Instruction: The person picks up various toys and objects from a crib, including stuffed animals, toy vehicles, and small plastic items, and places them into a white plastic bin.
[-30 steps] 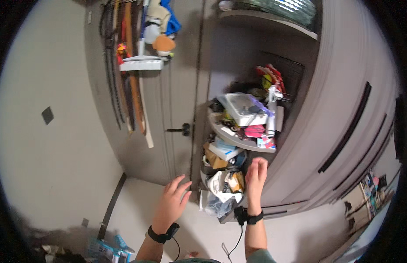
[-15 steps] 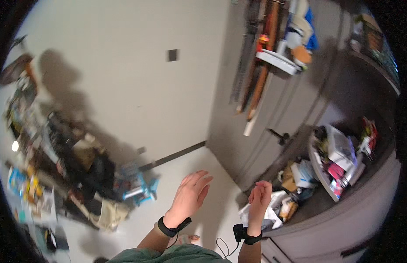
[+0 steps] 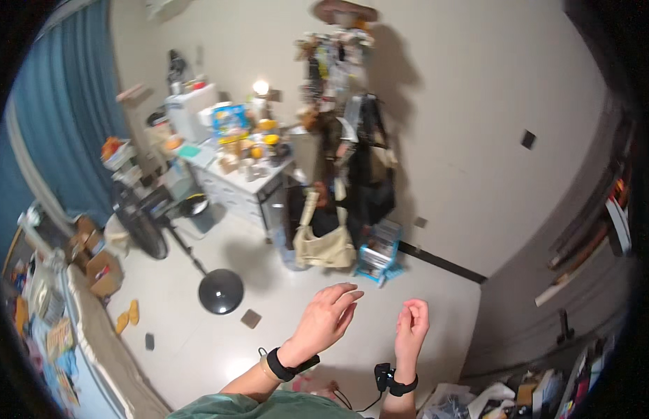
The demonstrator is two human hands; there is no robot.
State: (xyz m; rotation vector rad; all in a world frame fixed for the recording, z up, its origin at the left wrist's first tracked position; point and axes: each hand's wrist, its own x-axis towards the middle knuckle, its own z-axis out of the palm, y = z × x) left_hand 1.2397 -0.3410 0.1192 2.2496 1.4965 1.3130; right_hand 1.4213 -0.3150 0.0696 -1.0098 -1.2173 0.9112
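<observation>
Above pale glossy floor (image 3: 219, 342), two bare hands raised and empty. Left hand (image 3: 324, 321) loosely spread, fingers bent forward, grasping nothing; right hand (image 3: 412, 327) half curled with fingertips drawn together, likewise closed around nothing. Black band on left wrist (image 3: 286, 364), black band with a thin dangling cable on right wrist (image 3: 394, 383). Nearest in view beyond the fingertips: blue plastic crate of small boxes (image 3: 380, 255) against the wall, and just beside it a slumped cream cloth bag (image 3: 329, 246); both well apart from either hand, neither touched. Left of those, round black base of a pedestal fan (image 3: 220, 291) and a small brown square tile (image 3: 251, 319) lying flat on the floor. Farther back, white drawer unit crowded with bottles and boxes (image 3: 237, 188) and long blue curtain (image 3: 66, 119); at lower right, grey cabinet door (image 3: 576, 293) and a spill of mixed packets (image 3: 534, 394), partly cut off by the rim. Judged from this: a free-handed crossing of a cluttered room. To do it well, keep both hands open and forward for balance, mind the loose cable so as not to snag it, steer wide of the fan base and the brown tile, and settle on one object before closing any fingers. Picture too blurred to tell the smaller items apart.
</observation>
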